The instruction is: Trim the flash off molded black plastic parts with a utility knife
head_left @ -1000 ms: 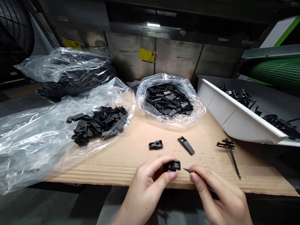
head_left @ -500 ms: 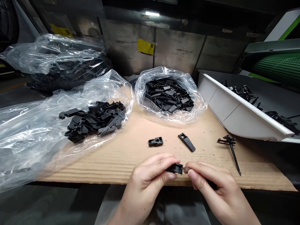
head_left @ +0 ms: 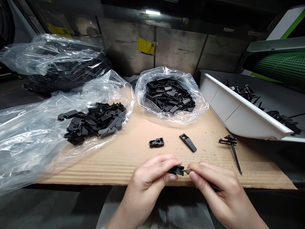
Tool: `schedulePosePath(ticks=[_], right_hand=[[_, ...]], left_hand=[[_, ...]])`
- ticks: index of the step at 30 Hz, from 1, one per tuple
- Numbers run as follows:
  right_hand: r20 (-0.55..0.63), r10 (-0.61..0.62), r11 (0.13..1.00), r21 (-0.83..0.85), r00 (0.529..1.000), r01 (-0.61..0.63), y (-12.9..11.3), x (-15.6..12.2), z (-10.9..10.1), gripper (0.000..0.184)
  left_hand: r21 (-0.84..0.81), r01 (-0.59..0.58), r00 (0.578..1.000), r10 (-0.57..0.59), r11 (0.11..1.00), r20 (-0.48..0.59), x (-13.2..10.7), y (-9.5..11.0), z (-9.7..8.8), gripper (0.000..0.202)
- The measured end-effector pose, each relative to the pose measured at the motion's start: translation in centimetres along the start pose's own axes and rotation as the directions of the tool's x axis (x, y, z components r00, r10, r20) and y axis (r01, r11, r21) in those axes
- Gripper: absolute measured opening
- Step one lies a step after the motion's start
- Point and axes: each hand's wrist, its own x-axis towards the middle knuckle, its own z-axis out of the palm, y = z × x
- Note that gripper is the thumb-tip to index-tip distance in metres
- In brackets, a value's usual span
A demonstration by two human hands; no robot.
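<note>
- Two bare hands work over the near edge of the cardboard (head_left: 133, 144). In the left hand (head_left: 151, 181) we see a small black part (head_left: 176, 170) pinched between thumb and forefinger; in the right hand (head_left: 216, 187) we see a thin blade (head_left: 186, 171) pinched likewise, its tip pointing left.
- The black part lies at the near middle of the scene, raised to fingertip height, its right end free of the fingers. The blade tip meets this end or sits just beside it; we cannot tell which.
- Handling, black part: we judge it light and stiff, probably moulded plastic, a little slippery on its smooth faces, with thin edges that could be nicked. We would take hold of its left portion, by opposite sides, keeping fingertips back from the right end.
- Handling, blade: we judge it light, stiff and sharp, perhaps brittle at the tip; we would grip it well behind the point.
- Appearance: the black part is matt to faintly glossy, with a recess or notch at its right end; the fingers hide the rest. The blade shows as a short, greyish, tapering sliver.
- For comparison, we note a loose black clip (head_left: 156, 142) and a tapered black piece (head_left: 188, 143) on the cardboard, both just beyond the hands.
</note>
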Motion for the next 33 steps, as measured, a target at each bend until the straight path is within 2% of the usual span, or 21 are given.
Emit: schedulePosePath(ticks=[6, 8, 9, 10, 12, 13, 14, 15, 16, 17, 18, 19, 21, 22, 24, 25, 27, 30, 33], right_hand=[[0.073, 0.038, 0.997, 0.07, 0.997, -0.043, -0.4, -0.1, -0.3, 0.02], [0.136, 0.096, 0.983, 0.14, 0.986, -0.115, -0.2, 0.3, -0.7, 0.023], [0.227, 0.145, 0.956, 0.217, 0.963, -0.195, 0.0, 0.6, -1.0, 0.024], [0.349, 0.188, 0.901, 0.31, 0.918, -0.303, 0.3, 1.0, -1.2, 0.025], [0.6, 0.186, 0.73, 0.446, 0.778, -0.518, 1.0, 1.6, -1.8, 0.028], [0.681, 0.148, 0.653, 0.478, 0.717, -0.588, 1.4, 1.9, -2.1, 0.029], [0.728, 0.11, 0.603, 0.492, 0.676, -0.628, 1.7, 2.0, -2.4, 0.03], [0.748, 0.089, 0.58, 0.498, 0.657, -0.645, 1.8, 2.0, -2.6, 0.03], [0.744, 0.084, 0.568, 0.51, 0.662, -0.646, 1.9, 1.9, -2.7, 0.029], [0.719, 0.096, 0.551, 0.538, 0.688, -0.638, 1.8, 1.6, -2.8, 0.025], [0.659, 0.13, 0.547, 0.575, 0.74, -0.608, 1.7, 1.3, -2.8, 0.021], [0.558, 0.175, 0.58, 0.607, 0.811, -0.543, 1.5, 0.8, -2.7, 0.017], [0.276, 0.198, 0.766, 0.556, 0.941, -0.324, 1.0, -0.3, -2.3, 0.023], [0.148, 0.146, 0.87, 0.451, 0.978, -0.198, 0.8, -0.8, -2.0, 0.032], [0.015, 0.006, 0.978, 0.207, 1.0, -0.009, 0.5, -1.8, -1.4, 0.045], [0.0, -0.036, 0.993, 0.113, 0.999, 0.036, 0.4, -2.1, -1.2, 0.046], [-0.026, -0.051, 0.999, 0.0, 0.998, 0.051, 0.3, -2.4, -0.7, 0.037], [-0.056, -0.048, 0.998, -0.048, 0.997, 0.045, 0.0, -2.0, 0.0, 0.024], [-0.041, -0.031, 1.0, -0.007, 0.999, 0.031, -0.4, -1.4, 0.4, 0.02]], left_hand=[[-0.031, 0.007, 1.0, -0.006, 0.999, 0.027, -0.1, 0.0, 0.1, 0.035], [-0.041, 0.003, 0.998, -0.001, 0.999, 0.061, -0.1, -0.1, 0.0, 0.034], [-0.043, -0.007, 0.997, 0.01, 0.999, 0.08, -0.1, -0.1, -0.1, 0.033], [-0.04, -0.017, 0.995, 0.021, 0.999, 0.101, -0.1, -0.1, -0.1, 0.033], [-0.025, -0.037, 0.991, 0.04, 0.999, 0.125, 0.0, -0.2, -0.2, 0.031], [-0.018, -0.043, 0.991, 0.045, 0.999, 0.127, 0.1, -0.2, -0.2, 0.031], [-0.015, -0.045, 0.991, 0.047, 0.999, 0.123, 0.1, -0.2, -0.2, 0.032], [-0.015, -0.047, 0.992, 0.049, 0.999, 0.116, 0.1, -0.1, -0.2, 0.032], [-0.02, -0.048, 0.993, 0.05, 0.999, 0.109, 0.2, -0.1, -0.2, 0.033], [-0.025, -0.052, 0.993, 0.054, 0.998, 0.104, 0.2, 0.0, -0.1, 0.033], [-0.027, -0.053, 0.993, 0.055, 0.998, 0.101, 0.2, 0.1, -0.1, 0.033], [-0.026, -0.055, 0.994, 0.057, 0.998, 0.094, 0.2, 0.1, -0.1, 0.034], [-0.022, -0.041, 0.996, 0.042, 0.999, 0.073, 0.1, 0.2, 0.0, 0.033], [-0.022, -0.031, 0.998, 0.032, 0.999, 0.059, 0.1, 0.1, 0.1, 0.032], [-0.024, -0.012, 0.999, 0.013, 1.0, 0.037, 0.1, 0.1, 0.2, 0.028], [-0.024, -0.009, 0.999, 0.009, 1.0, 0.031, 0.1, 0.1, 0.2, 0.026], [-0.02, -0.006, 1.0, 0.006, 1.0, 0.022, 0.1, 0.0, 0.2, 0.022], [-0.012, -0.003, 1.0, 0.003, 1.0, 0.012, 0.1, 0.0, 0.1, 0.021], [-0.009, 0.002, 1.0, -0.002, 1.0, 0.012, -0.1, 0.0, 0.1, 0.02]])
